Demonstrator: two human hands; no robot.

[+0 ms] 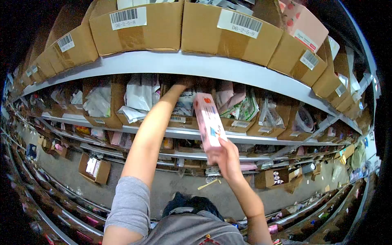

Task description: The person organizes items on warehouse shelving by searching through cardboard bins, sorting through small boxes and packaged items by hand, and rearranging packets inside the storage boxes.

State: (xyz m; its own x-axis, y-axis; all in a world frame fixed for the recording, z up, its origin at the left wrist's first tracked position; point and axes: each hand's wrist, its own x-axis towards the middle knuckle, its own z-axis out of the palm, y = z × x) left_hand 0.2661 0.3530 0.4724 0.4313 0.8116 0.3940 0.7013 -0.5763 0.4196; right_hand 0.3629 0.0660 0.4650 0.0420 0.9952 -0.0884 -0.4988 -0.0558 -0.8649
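My right hand (227,157) grips the lower end of a long pink box (209,120) with red pictures on it, held up at the front of the shelf. My left arm reaches into a cardboard bin (178,119) on the second shelf. My left hand (184,82) is in shadow under the upper shelf, its fingers hidden. Plastic-wrapped packets (185,102) lie in that bin. Just left of my forearm stand white plastic bags (141,96) in another bin.
Above runs a white shelf edge (179,63) carrying barcoded cardboard boxes (134,34). Bins with green-white packets (245,108) and clear bags (269,116) are to the right. Open cartons (94,168) stand on the floor (183,181) beyond the lower shelves.
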